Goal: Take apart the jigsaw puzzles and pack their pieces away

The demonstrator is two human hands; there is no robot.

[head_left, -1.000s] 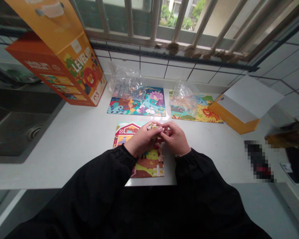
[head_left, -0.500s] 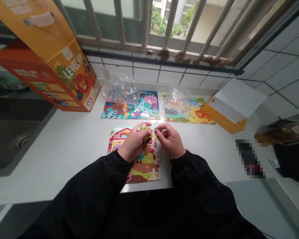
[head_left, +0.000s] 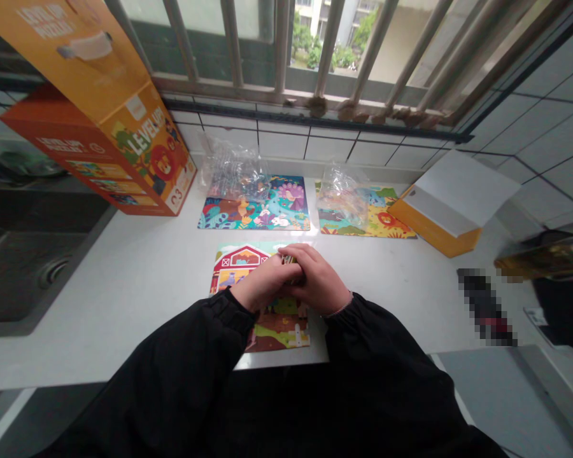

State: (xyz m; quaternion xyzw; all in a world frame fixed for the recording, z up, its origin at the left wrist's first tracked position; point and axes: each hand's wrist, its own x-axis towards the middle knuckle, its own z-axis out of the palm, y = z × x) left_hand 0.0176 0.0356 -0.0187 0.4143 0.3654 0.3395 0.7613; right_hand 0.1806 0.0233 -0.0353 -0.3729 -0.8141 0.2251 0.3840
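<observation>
Barn puzzle [head_left: 241,264], long axis running away from the person, under left hand [head_left: 260,286] and right hand [head_left: 318,280], both curled together around small pieces [head_left: 289,259].

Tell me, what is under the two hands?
Under the left hand and right hand lies the farm puzzle with a red barn. Its middle is covered by both hands.

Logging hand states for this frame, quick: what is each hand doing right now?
Left hand: closed on puzzle pieces, over the farm puzzle.
Right hand: curled against the left; a hold cannot be told.
</observation>
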